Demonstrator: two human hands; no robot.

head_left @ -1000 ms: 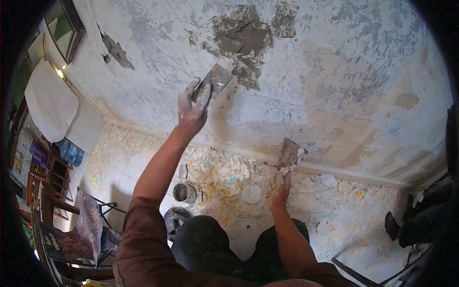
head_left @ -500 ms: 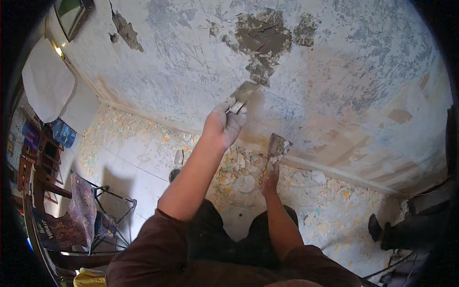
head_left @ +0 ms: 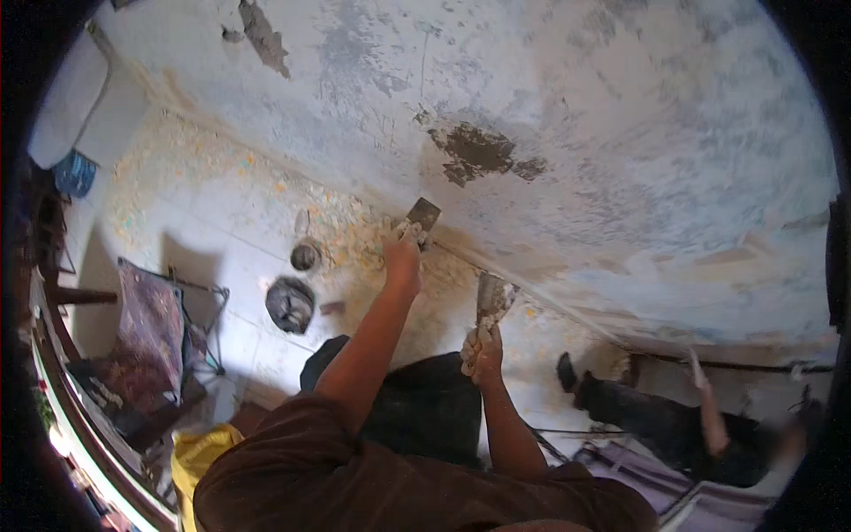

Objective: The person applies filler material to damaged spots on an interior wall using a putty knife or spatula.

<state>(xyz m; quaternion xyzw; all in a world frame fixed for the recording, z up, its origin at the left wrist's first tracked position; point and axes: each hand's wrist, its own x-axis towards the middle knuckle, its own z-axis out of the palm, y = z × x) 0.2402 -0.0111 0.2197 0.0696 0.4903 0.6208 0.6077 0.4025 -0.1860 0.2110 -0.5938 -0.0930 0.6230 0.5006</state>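
Observation:
My left hand (head_left: 404, 257) is closed round a putty knife (head_left: 424, 213), its flat grey blade angled up close to the foot of the wall. Lower and to the right, my right hand (head_left: 484, 356) grips a second, wider putty knife (head_left: 489, 294). Pale filler clings to the right side of that blade. Both hands are coated with whitish dust or paste. Ahead, the worn, blotchy wall (head_left: 603, 160) carries a dark grey patch of damp-looking filler (head_left: 479, 149). Neither blade appears to touch that patch.
Flaked debris (head_left: 350, 222) litters the floor along the wall. A dark bucket (head_left: 290, 304) and a small round container (head_left: 306, 257) stand left of my legs. Farther left is a folding chair (head_left: 152, 310). At the right, another person (head_left: 656, 417) sits or lies near the wall.
My left hand and its putty knife have dropped away from the dark wall patch. My view has shifted, bringing the bucket and the other person more fully into sight. Both knives stay held.

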